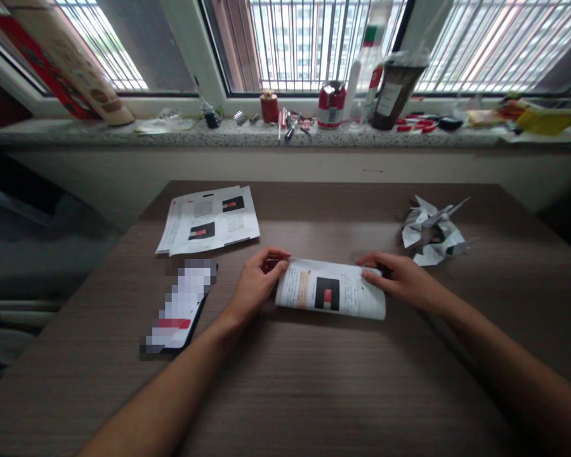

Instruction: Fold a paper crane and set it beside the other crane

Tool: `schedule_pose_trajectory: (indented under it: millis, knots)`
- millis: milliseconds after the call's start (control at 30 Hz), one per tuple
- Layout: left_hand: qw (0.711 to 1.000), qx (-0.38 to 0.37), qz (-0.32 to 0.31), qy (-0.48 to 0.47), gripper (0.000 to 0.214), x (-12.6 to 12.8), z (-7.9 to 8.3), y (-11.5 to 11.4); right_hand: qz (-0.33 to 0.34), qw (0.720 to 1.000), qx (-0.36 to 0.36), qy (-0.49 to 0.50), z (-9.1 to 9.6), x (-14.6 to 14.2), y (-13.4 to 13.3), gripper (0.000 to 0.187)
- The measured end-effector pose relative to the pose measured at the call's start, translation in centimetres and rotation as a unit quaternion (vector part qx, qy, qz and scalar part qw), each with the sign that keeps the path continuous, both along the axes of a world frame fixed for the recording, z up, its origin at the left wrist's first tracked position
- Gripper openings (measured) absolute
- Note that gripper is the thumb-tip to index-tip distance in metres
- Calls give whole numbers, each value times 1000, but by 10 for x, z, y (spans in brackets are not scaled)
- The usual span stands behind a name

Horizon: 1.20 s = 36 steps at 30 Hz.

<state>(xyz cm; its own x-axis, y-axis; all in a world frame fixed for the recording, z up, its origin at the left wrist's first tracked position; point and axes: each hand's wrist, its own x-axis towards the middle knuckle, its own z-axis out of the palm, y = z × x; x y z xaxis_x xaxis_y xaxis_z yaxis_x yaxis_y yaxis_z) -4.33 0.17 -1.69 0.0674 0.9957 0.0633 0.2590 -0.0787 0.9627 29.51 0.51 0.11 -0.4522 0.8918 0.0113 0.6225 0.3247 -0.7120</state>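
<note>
A printed sheet of paper (330, 289), folded over on itself, lies crosswise on the brown table in front of me. Its near edge is a rounded fold, and a dark picture with a red block is printed on it. My left hand (261, 273) pinches the far left corner between thumb and fingers. At the far right corner, my right hand (385, 273) grips the paper, thumb on top and the other fingers behind the edge. To the left lies a phone (183, 311) with its screen lit and blurred out.
A stack of printed sheets (209, 219) lies at the back left of the table (314, 393). Several folded paper pieces (435, 231) sit at the back right. Along the windowsill (247, 134) stand a red can (332, 105), a dark drink cup (397, 92), a bottle and small tools.
</note>
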Motion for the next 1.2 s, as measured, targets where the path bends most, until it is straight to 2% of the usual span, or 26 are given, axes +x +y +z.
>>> schedule_pose_trajectory:
  millis: [133, 267, 533, 667, 867, 1200]
  knots:
    - [999, 15, -15, 41, 16, -2, -6, 3, -35, 999, -1, -8, -9, 11, -4, 24]
    - [990, 54, -12, 129, 13, -1, -4, 1, -58, 998, 24, -6, -16, 8, -6, 18]
    - [960, 122, -46, 249, 9, 4, 0, -1, -60, 993, 99, -18, -27, 2, -8, 13]
    - [955, 130, -45, 264, 10, 5, -1, 0, -57, 991, 116, -20, -32, 2, -8, 11]
    - [960, 104, -44, 258, 10, 5, -1, 1, -56, 991, 119, -23, -34, 2, -8, 10]
    - [950, 120, -48, 285, 11, 4, -4, 1, -67, 989, 131, -21, -34, 2, -6, 10]
